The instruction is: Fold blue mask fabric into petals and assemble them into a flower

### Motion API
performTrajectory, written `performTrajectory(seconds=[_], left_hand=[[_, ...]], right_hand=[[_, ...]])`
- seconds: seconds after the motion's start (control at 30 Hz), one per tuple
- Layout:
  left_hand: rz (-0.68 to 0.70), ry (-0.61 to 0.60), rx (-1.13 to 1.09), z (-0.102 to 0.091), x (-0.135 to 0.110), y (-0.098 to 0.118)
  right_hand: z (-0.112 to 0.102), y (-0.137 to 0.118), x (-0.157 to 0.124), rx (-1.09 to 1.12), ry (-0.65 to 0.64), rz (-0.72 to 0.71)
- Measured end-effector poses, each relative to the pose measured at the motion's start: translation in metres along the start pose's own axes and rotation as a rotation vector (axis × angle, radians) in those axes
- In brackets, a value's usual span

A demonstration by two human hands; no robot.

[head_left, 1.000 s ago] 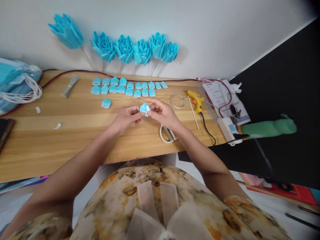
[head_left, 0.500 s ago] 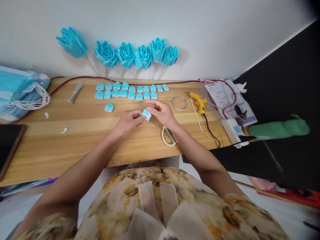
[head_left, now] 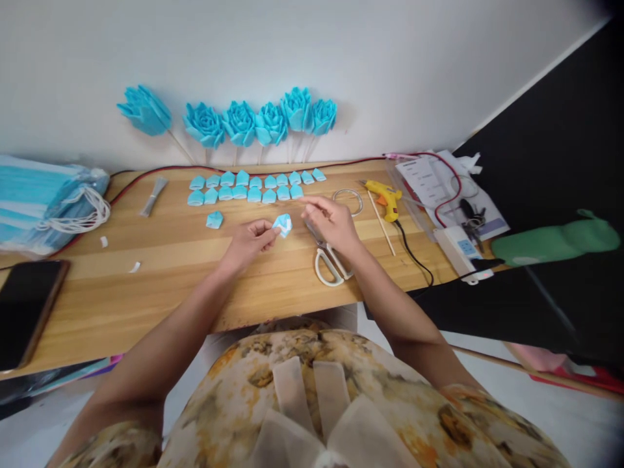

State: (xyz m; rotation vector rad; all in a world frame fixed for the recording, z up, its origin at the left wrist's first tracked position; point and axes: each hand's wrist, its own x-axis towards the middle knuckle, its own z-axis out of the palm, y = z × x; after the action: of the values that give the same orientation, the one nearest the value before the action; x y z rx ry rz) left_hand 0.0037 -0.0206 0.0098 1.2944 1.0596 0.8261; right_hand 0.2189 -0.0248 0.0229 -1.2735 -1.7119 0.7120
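My left hand pinches a small folded blue petal piece just above the wooden desk. My right hand is off the piece, a little to its right, with loosely spread fingers and nothing in them. It hovers over the blades of white-handled scissors lying on the desk. Two rows of several similar blue petals lie behind the hands, and a single one sits to the left.
Blue flowers on sticks lean on the wall. A tape ring, wooden stick, yellow glue gun, power strip and green object lie right. A stack of face masks and a phone lie left.
My right hand has let go of the blue piece and moved right, over the scissors. My left hand still holds the piece. The view has tilted, so everything sits lower in the frame.
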Motion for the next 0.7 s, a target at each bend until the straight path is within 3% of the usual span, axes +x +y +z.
performTrajectory(seconds=[0.1,0.2,0.4,0.57,0.7], left_hand=[[0.016,0.003,0.036,-0.001,-0.001,0.000],[0.014,0.022,0.056,-0.001,-0.001,0.001],[0.031,0.017,0.059,0.001,-0.002,0.003],[0.023,0.016,0.064,0.003,-0.004,0.005],[0.022,0.012,0.054,0.005,-0.006,0.008]], right_hand=[[-0.013,-0.010,-0.028,-0.380,-0.152,-0.175],[-0.023,-0.010,-0.064,-0.592,-0.233,-0.178],[-0.018,0.001,-0.122,-0.633,-0.083,-0.051],[-0.015,0.001,-0.133,-0.667,0.006,0.007],[-0.040,0.018,-0.134,-0.715,0.048,0.034]])
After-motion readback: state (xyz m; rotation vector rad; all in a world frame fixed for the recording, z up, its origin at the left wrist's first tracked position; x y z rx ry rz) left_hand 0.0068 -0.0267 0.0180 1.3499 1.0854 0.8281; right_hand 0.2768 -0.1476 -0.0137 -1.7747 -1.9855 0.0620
